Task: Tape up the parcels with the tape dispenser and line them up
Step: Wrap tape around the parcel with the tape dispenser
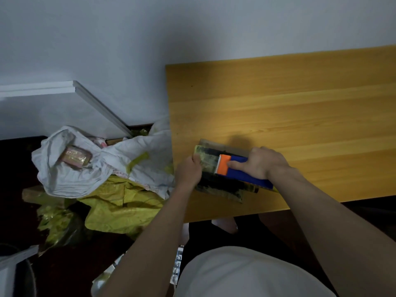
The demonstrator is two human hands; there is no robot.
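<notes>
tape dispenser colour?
Blue tape dispenser with an orange front; head view.

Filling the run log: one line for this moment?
right hand grips blue-orange tape dispenser | left hand holds dark taped parcel | on wooden table

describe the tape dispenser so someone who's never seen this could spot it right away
Find the yellow wooden table and go to its near left corner, where both hands meet over a dark parcel. The tape dispenser lies on top, gripped by the right hand. It is the only bright blue thing there, with an orange toothed end.
</notes>
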